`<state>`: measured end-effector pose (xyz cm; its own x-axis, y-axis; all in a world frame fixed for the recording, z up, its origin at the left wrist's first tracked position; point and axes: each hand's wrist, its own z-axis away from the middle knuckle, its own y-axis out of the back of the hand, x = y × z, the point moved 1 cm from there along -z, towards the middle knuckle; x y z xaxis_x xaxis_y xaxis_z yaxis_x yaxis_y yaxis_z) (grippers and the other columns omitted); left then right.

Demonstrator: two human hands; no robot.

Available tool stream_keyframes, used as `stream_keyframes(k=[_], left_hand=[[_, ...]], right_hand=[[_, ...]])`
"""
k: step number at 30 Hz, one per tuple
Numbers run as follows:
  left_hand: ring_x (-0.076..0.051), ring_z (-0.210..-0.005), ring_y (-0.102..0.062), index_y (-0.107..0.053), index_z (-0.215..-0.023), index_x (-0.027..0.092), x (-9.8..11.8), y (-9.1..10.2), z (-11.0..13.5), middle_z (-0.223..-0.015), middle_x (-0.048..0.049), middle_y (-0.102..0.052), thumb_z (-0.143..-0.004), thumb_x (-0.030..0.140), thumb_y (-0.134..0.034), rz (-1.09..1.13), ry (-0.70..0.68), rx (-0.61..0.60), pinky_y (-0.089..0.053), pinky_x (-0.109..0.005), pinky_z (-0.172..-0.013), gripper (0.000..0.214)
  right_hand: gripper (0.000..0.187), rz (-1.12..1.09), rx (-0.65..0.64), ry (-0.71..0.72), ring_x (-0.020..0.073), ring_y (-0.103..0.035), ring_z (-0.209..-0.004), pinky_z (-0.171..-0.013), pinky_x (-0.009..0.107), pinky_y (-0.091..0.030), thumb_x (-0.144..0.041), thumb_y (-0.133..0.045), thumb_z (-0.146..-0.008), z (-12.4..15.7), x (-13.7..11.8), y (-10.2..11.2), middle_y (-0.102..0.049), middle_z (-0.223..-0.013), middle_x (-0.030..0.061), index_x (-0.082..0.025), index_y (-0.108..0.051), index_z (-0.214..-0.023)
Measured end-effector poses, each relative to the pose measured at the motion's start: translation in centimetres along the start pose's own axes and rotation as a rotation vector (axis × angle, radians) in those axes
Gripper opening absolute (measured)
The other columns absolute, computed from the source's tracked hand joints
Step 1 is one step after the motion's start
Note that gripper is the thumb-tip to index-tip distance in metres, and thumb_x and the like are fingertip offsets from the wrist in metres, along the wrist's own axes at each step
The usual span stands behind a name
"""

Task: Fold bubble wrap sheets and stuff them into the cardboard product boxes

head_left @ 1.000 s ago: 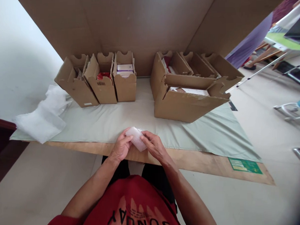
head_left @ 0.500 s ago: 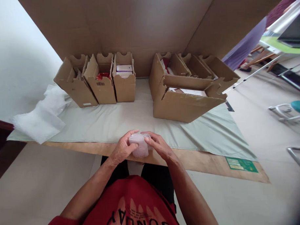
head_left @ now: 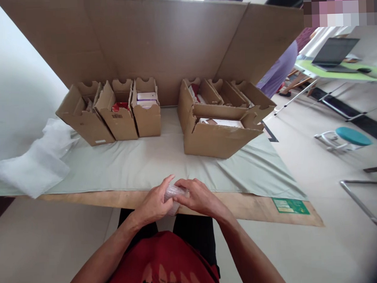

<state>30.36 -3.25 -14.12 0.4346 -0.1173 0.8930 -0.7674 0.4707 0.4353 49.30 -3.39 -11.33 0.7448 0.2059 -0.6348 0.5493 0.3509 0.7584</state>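
Observation:
Both of my hands meet over the near edge of the table (head_left: 85,198). My left hand (head_left: 155,203) and my right hand (head_left: 198,197) are wrapped round a small packet in bubble wrap (head_left: 174,194), fingers closed on it from either side. Most of the packet is hidden between my palms, and what is inside it I cannot make out. A pale green cloth (head_left: 139,159) covers the table beyond my hands.
Three narrow cardboard boxes (head_left: 116,111) stand at the back left, a larger divided cardboard box (head_left: 218,115) at the back right, with a tall cardboard screen (head_left: 160,39) behind. A heap of bubble wrap (head_left: 34,161) lies at the left end. A person, desk and stool are off right.
My hands have drawn closer together and lower over the table edge, closing more fully round the packet. The camera has tipped upward, showing more of the screen and the room.

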Motion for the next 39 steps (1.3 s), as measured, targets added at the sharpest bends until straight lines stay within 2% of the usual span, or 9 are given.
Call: stream_keyframes(k=[3, 6, 11, 13, 15, 20, 25, 34, 39], left_hand=[[-0.02, -0.087, -0.067, -0.04, -0.156, 0.02, -0.2, 0.1, -0.2, -0.116, -0.0095, -0.072, -0.083, 0.025, -0.062, 0.035, -0.036, -0.034, -0.055, -0.034, -0.085, 0.076], [-0.023, -0.096, -0.067, -0.038, -0.156, 0.019, -1.5, 0.6, -0.8, -0.113, -0.0098, -0.07, -0.082, 0.036, -0.069, 0.147, -0.061, -0.001, -0.055, -0.038, -0.09, 0.082], [-0.02, -0.089, -0.068, -0.05, -0.142, 0.013, -5.3, 0.9, -2.2, -0.095, -0.0078, -0.071, -0.084, 0.044, -0.064, 0.34, -0.02, 0.166, -0.055, -0.036, -0.088, 0.067], [-0.018, -0.085, -0.068, -0.058, -0.132, 0.013, -6.2, 0.5, -2.4, -0.091, -0.0066, -0.071, -0.084, 0.042, -0.063, 0.369, -0.005, 0.213, -0.056, -0.034, -0.084, 0.057], [-0.017, -0.083, -0.068, -0.063, -0.125, 0.014, -6.6, 0.1, -2.3, -0.089, -0.0062, -0.072, -0.085, 0.039, -0.062, 0.356, -0.02, 0.251, -0.056, -0.032, -0.082, 0.048], [-0.017, -0.079, -0.069, -0.071, -0.114, 0.015, -6.4, -0.3, -1.9, -0.089, -0.0069, -0.075, -0.085, 0.034, -0.061, 0.225, -0.09, 0.29, -0.057, -0.031, -0.078, 0.036], [-0.017, -0.079, -0.07, -0.073, -0.109, 0.015, -6.0, -0.1, -1.9, -0.09, -0.0078, -0.077, -0.085, 0.034, -0.057, 0.182, -0.088, 0.282, -0.058, -0.03, -0.076, 0.034], [-0.017, -0.079, -0.07, -0.073, -0.108, 0.018, -3.2, 0.7, -2.2, -0.088, -0.0058, -0.077, -0.088, 0.03, -0.056, 0.092, -0.138, 0.274, -0.058, -0.029, -0.073, 0.029], [-0.017, -0.077, -0.07, -0.072, -0.107, 0.018, -1.8, 0.2, -2.9, -0.086, -0.0049, -0.076, -0.088, 0.025, -0.056, 0.071, -0.213, 0.249, -0.059, -0.029, -0.072, 0.025]], right_hand=[[0.01, 0.06, 0.034, 0.034, 0.0199, -0.065, -0.08, -0.076, 0.031, -0.042, -0.027, -0.068, -0.087, 0.4, -0.1, 1.3, -0.073, -0.085, 0.0042, -0.019, -0.071, -0.093], [0.015, -0.091, 0.18, 0.044, 0.0168, -0.062, -0.072, -0.064, 0.028, -0.042, -0.033, -0.065, -0.089, 0.9, 0.1, 5.2, -0.072, -0.08, 0.0026, -0.02, -0.071, -0.088], [0.032, -0.352, 0.889, 0.075, 0.0163, -0.063, -0.066, -0.061, 0.03, -0.049, -0.042, -0.076, -0.08, 0.3, 1.1, 15.5, -0.072, -0.081, 0.0018, -0.021, -0.067, -0.102], [0.039, -0.246, 1.118, 0.078, 0.0167, -0.06, -0.06, -0.057, 0.031, -0.047, -0.039, -0.078, -0.075, -1.1, 1.6, 18.7, -0.07, -0.075, 0.0013, -0.021, -0.064, -0.107], [0.036, -0.02, 1.205, 0.026, 0.0178, -0.058, -0.059, -0.057, 0.033, -0.044, -0.038, -0.074, -0.076, -3.0, 2.0, 20.6, -0.068, -0.071, 0.002, -0.022, -0.064, -0.107], [0.03, 0.433, 0.977, -0.275, 0.0281, -0.069, -0.083, -0.079, 0.041, -0.05, -0.032, -0.068, -0.081, -8.4, 1.4, 20.8, -0.074, -0.091, 0.0085, -0.022, -0.066, -0.109], [0.036, 0.386, 0.771, -0.327, 0.0296, -0.07, -0.091, -0.082, 0.039, -0.051, -0.03, -0.063, -0.082, -11.6, 0.9, 19.6, -0.075, -0.095, 0.0104, -0.017, -0.066, -0.116], [0.04, 0.67, 0.417, -0.505, 0.0333, -0.07, -0.106, -0.088, 0.041, -0.054, -0.027, -0.06, -0.085, -10.8, 1.3, 20.6, -0.073, -0.115, 0.0204, -0.012, -0.068, -0.122], [0.04, 0.769, 0.385, -0.494, 0.0341, -0.069, -0.11, -0.089, 0.04, -0.054, -0.026, -0.066, -0.085, -12.2, -0.8, 20.1, -0.074, -0.115, 0.0211, -0.012, -0.07, -0.122]])
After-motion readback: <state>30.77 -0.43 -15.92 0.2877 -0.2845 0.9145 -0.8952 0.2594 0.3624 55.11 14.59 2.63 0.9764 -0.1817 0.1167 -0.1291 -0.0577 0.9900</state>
